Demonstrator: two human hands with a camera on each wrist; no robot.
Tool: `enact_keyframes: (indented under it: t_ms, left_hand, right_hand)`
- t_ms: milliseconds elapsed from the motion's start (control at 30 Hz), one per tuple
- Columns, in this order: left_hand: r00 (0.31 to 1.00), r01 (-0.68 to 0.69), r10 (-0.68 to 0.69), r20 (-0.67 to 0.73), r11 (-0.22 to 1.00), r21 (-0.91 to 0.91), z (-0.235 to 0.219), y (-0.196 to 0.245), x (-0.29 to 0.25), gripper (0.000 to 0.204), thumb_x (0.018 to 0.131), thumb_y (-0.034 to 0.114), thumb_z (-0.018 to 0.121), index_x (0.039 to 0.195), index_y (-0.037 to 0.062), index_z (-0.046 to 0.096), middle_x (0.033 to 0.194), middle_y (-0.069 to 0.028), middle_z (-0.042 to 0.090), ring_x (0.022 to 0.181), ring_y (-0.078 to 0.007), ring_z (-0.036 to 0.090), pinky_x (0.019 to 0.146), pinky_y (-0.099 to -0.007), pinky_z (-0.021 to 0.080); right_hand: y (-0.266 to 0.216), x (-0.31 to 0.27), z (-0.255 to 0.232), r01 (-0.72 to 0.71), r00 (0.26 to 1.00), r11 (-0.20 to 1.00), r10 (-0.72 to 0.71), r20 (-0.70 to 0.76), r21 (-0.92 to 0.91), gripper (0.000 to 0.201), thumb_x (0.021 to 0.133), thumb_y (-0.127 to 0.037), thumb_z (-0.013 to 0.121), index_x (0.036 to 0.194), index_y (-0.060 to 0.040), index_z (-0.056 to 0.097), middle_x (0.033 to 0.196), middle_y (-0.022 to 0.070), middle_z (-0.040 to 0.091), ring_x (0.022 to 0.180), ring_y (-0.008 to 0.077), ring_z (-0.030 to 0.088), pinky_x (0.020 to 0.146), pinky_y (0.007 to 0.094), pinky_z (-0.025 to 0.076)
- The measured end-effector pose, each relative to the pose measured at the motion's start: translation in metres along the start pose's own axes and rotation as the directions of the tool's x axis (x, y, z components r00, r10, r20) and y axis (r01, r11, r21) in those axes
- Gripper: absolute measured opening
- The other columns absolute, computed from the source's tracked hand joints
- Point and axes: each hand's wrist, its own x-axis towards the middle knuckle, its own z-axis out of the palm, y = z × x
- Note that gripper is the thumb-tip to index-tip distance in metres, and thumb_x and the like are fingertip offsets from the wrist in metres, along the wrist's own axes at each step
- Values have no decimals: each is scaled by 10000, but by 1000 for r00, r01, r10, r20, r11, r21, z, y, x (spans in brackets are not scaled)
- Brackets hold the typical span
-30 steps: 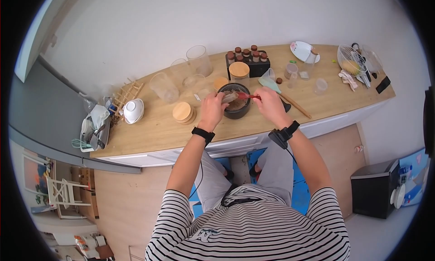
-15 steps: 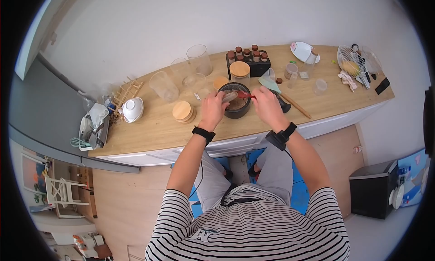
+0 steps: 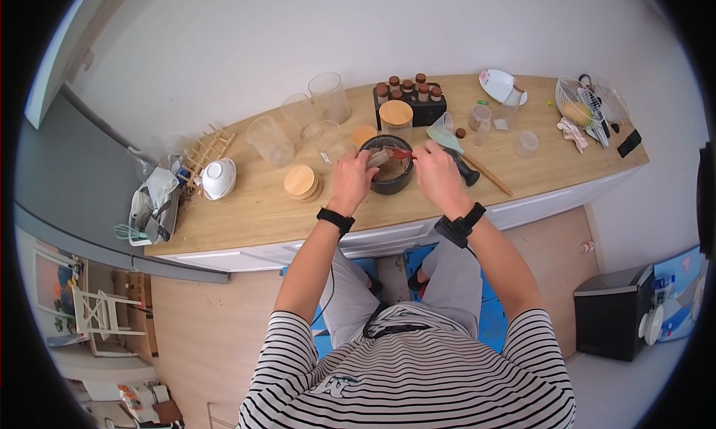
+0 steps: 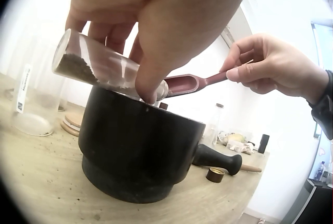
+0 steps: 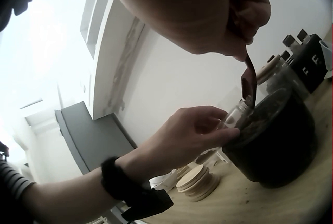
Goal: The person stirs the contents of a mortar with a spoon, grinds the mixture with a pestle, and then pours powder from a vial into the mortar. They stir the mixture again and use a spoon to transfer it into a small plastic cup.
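My left hand grips a small glass spice bottle tipped nearly on its side over a black mortar. Dark ground spice lies along the bottle's lower wall toward its base. The right hand pinches the thin handle of a dark red scoop, whose bowl end meets the bottle's mouth above the mortar's rim. Brown ground material shows inside the mortar in the right wrist view. Beside the mortar lie a black pestle and a small brown bottle cap.
Behind the mortar stand a wooden-lidded jar and a black rack of brown-capped bottles. To its left are a low wooden-lidded jar and several clear containers. A wooden-handled spatula lies at right, near the counter's front edge.
My right hand has shifted slightly left, bringing the scoop farther toward the bottle's mouth. The left hand and bottle stay nearly in place over the mortar.
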Motion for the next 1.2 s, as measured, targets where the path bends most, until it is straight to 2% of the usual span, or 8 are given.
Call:
enact_keyframes:
  t_ms: [333, 433, 533, 633, 867, 967, 1067, 1200]
  left_hand:
    - [999, -11, 9, 38, 999, 40, 1, -3, 1, 328, 781, 150, 835, 1082, 56, 747, 903, -172, 673, 879, -401, 658, 755, -486, 536]
    - [996, 13, -19, 84, 997, 70, 6, -7, 0, 331, 834, 198, 804, 1138, 87, 736, 960, -132, 689, 927, -347, 657, 785, -477, 510]
    - [997, 19, -24, 75, 998, 68, 5, -7, 0, 297, 862, 214, 782, 1122, 79, 728, 954, -136, 689, 918, -354, 655, 776, -481, 509]
    - [999, 11, -12, 37, 999, 38, 3, -5, 1, 281, 840, 169, 799, 1078, 36, 735, 916, -194, 687, 882, -423, 659, 757, -500, 535]
    - [997, 48, -46, 57, 998, -34, 1, -6, 3, 252, 883, 145, 766, 1070, -8, 695, 948, -224, 688, 907, -453, 648, 774, -512, 526]
    - [996, 83, -80, 38, 991, -103, 0, -6, 5, 268, 881, 137, 771, 1073, -20, 669, 971, -230, 695, 937, -460, 650, 790, -508, 528]
    - [990, 139, -135, 35, 981, -138, -1, -7, 6, 299, 867, 141, 792, 1076, -21, 655, 982, -228, 700, 956, -454, 657, 801, -496, 533]
    - [983, 183, -181, 25, 969, -165, -2, -9, 6, 334, 849, 163, 823, 1070, -20, 651, 981, -222, 704, 949, -435, 672, 799, -476, 541]
  right_hand:
    - [8, -2, 6, 34, 999, 999, -34, -7, 37, 114, 909, -33, 683, 1010, -4, 639, 978, 198, 598, 875, 443, 645, 737, 518, 522]
    - [6, -1, 4, 7, 1000, 996, -5, -19, 90, 113, 911, -39, 685, 1008, -8, 637, 978, 196, 602, 877, 445, 643, 738, 517, 521]
    - [3, 1, 2, -19, 1000, 995, 20, -10, 98, 112, 914, -44, 685, 1007, -12, 633, 980, 193, 608, 878, 446, 642, 742, 519, 520]
    - [1, 1, 1, -26, 999, 998, 27, -26, 54, 109, 918, -48, 682, 1007, -15, 629, 983, 192, 610, 877, 445, 642, 747, 520, 518]
    - [8, 1, 2, -43, 999, 995, 45, -17, 86, 99, 923, -55, 683, 992, -17, 623, 982, 195, 607, 888, 445, 642, 753, 528, 518]
    - [25, 9, 7, -44, 998, 999, 43, 48, 15, 106, 918, -59, 694, 989, -19, 625, 991, 183, 615, 897, 437, 645, 762, 526, 524]
    - [37, 29, 17, 139, 988, 980, -129, 82, -139, 117, 844, -60, 706, 945, -40, 650, 966, 139, 626, 871, 383, 676, 725, 468, 569]
    - [35, 47, 37, 441, 898, 877, -432, 89, -189, 96, 818, -53, 674, 914, -54, 660, 967, 96, 622, 904, 308, 681, 725, 423, 585]
